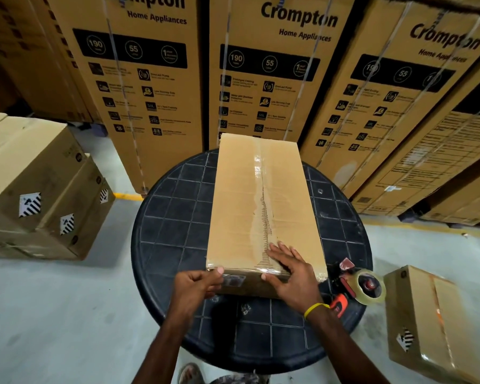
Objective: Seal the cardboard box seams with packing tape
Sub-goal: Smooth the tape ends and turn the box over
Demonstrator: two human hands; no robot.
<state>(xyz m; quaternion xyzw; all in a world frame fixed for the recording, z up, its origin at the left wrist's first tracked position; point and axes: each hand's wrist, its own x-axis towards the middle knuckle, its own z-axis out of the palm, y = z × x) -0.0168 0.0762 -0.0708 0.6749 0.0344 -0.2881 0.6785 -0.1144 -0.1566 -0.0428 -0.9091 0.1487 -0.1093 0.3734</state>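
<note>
Where hands (198,284) (294,274) hold the box (237,198), tape (258,167) lies wrinkled.

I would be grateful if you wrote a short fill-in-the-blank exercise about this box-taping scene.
1. The cardboard box stands on a ____ black table.
2. The right hand, flat on the box's top, has a ____ wristband.
3. The tape dispenser lies on the table to the box's ____.
4. The left hand holds the box's near ____ corner.
Missing words: round; yellow; right; left.
</note>
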